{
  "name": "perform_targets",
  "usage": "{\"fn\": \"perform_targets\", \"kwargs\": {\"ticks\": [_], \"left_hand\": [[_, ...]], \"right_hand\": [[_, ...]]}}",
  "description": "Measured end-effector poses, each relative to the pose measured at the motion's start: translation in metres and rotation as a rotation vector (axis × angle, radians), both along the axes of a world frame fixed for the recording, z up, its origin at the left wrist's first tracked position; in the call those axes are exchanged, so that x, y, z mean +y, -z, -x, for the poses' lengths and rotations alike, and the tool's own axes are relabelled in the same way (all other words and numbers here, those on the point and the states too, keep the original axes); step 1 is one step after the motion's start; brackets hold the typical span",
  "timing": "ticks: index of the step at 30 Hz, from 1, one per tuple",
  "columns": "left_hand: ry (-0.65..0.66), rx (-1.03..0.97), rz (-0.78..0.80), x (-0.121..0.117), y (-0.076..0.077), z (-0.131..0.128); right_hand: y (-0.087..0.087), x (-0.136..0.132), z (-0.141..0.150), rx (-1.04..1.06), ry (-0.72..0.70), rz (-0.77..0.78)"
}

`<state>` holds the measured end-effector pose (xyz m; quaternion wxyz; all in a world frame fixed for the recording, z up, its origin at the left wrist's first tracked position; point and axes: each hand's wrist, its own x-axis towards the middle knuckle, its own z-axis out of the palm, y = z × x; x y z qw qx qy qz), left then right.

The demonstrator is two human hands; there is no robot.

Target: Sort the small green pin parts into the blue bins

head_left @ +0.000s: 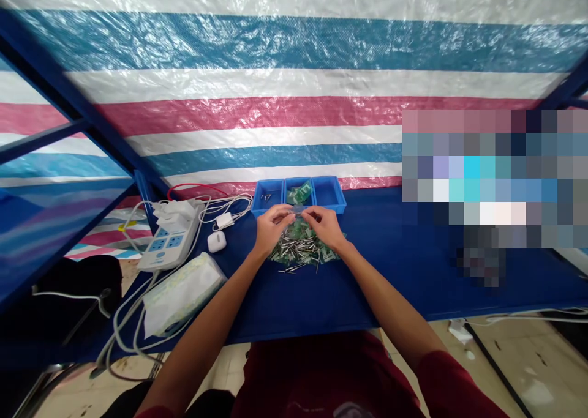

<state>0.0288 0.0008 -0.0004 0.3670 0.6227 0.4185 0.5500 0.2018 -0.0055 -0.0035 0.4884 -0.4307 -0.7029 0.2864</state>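
My left hand (274, 227) and my right hand (325, 224) meet over the pile, fingers pinched together. Between their fingertips is a small, see-through packet (297, 209), too small to make out well. Beneath them lies a heap of thin metal bits (301, 246), like screwdriver or drill bits, mixed with green-printed packets (328, 254). Just beyond my hands stands a blue three-compartment tray (340, 204). Its left compartment holds a few metal bits (266, 196), and green packets (301, 193) lie in the middle one.
To the left are a white power strip (165, 246) with cables, a white charger (224, 221), a white earbud case (217, 242) and a tissue pack (184, 295). A striped tarp (275, 112) hangs behind the blue table (294, 308). A blurred area covers the right.
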Motion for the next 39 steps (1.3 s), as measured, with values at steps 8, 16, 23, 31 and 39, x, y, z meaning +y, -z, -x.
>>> {"fn": "perform_targets", "kwargs": {"ticks": [8, 16, 23, 31, 39], "left_hand": [[0.083, -0.047, 0.019, -0.001, -0.007, 0.001], [0.067, 0.243, -0.134, 0.002, -0.006, 0.006], [0.094, 0.058, 0.004, 0.002, -0.003, 0.002], [0.107, 0.105, -0.039, 0.002, -0.005, 0.004], [0.101, 0.172, -0.02, 0.007, 0.003, 0.006]], "right_hand": [[0.001, 0.0, -0.008, -0.195, 0.006, -0.254], [0.001, 0.0, -0.003, -0.069, 0.039, -0.143], [0.003, -0.002, -0.002, -0.032, -0.023, -0.099], [0.003, -0.002, 0.002, -0.109, 0.076, -0.221], [0.0, -0.001, 0.0, 0.002, 0.033, -0.058]]}}
